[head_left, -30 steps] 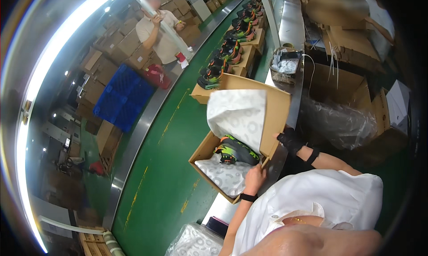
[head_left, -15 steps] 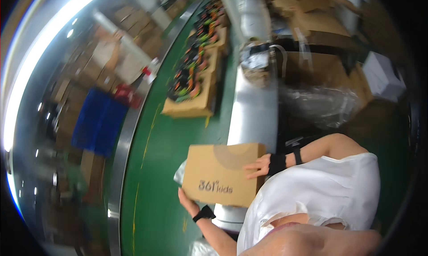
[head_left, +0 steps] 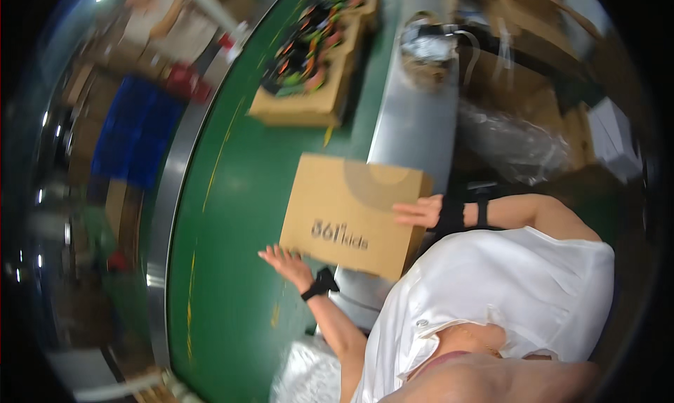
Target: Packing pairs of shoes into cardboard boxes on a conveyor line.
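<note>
A closed brown cardboard shoebox [head_left: 337, 213] with dark print on its lid lies in front of me, over the green conveyor belt [head_left: 228, 213] and its metal edge. My right hand [head_left: 423, 211] grips the box at its right side, fingers stretched over the lid; the thumb is hidden. Beside the near left corner is my left hand [head_left: 288, 266], fingers spread and palm up, with nothing in it. Whether it touches the box I cannot tell. Black bands circle both wrists.
Farther up the belt stand cardboard trays [head_left: 298, 111] filled with colourful dark items. A metal ledge [head_left: 414, 129] runs along the right, with clear plastic film [head_left: 516, 147] beyond. Across the belt are a blue crate [head_left: 137, 133] and another person [head_left: 172, 24]. A plastic bag [head_left: 309, 371] lies near me.
My left hand has loosened from the box corner, its fingers now spread. The right hand stays on the box. The whole view has shifted, and the plastic behind the box no longer shows.
</note>
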